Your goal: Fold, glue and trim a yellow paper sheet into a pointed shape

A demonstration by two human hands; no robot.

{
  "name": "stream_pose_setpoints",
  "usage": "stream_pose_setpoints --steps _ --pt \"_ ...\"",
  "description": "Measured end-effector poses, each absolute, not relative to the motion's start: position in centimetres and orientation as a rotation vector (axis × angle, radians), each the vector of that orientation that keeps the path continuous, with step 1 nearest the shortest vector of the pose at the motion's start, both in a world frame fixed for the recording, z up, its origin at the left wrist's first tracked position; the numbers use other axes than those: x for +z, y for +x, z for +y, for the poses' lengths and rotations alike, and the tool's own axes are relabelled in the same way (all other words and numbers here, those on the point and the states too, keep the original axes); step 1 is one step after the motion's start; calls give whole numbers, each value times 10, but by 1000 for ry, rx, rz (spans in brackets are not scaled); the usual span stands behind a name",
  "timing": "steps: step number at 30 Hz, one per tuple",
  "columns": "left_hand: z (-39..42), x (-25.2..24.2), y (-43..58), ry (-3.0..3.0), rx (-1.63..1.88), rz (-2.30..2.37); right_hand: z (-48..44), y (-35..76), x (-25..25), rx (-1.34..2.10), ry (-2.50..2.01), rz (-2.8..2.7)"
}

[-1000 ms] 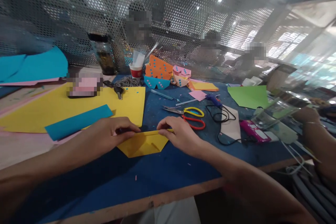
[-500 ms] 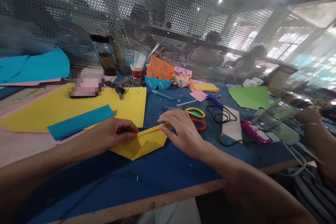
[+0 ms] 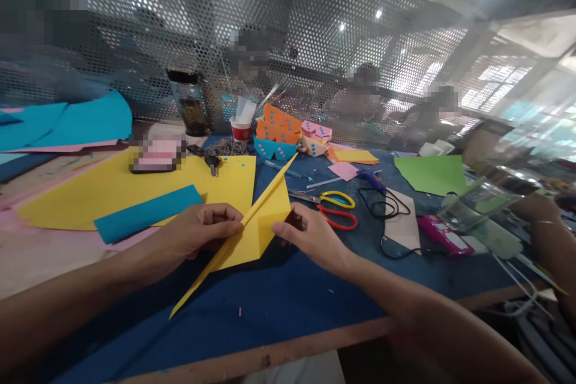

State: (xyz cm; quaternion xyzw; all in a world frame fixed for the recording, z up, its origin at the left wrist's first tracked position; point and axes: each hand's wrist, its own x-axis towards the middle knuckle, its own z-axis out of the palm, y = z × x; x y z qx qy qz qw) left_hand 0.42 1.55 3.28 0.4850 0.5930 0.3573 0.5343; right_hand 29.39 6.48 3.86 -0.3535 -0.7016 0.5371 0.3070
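Both hands pinch the folded yellow paper (image 3: 258, 222) — left hand (image 3: 204, 228) and right hand (image 3: 310, 234) on opposite edges, tilted above the tabletop (image 3: 288, 294).

I looked in on a shared paper-craft workshop. A blue worktable (image 3: 288, 294) anchored it. Across its top lay a big yellow paper sheet (image 3: 135, 186), a teal strip (image 3: 148, 213), a green sheet (image 3: 432, 174) and scissors (image 3: 335, 209). A part-folded yellow sheet (image 3: 258, 222) was held over its middle. Along its far edge, dotted paper models (image 3: 279, 129) stood against a perforated metal screen (image 3: 315, 42), with other people seated beyond.
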Motion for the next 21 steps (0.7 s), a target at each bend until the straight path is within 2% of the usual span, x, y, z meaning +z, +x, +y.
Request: stream_pose_setpoints --steps 10,21 --pt "13 24 5 1145 827 1252 63 291 45 1622 -857 -1788" --pt "18 21 9 1221 851 1253 66 287 43 1671 -865 -1747"
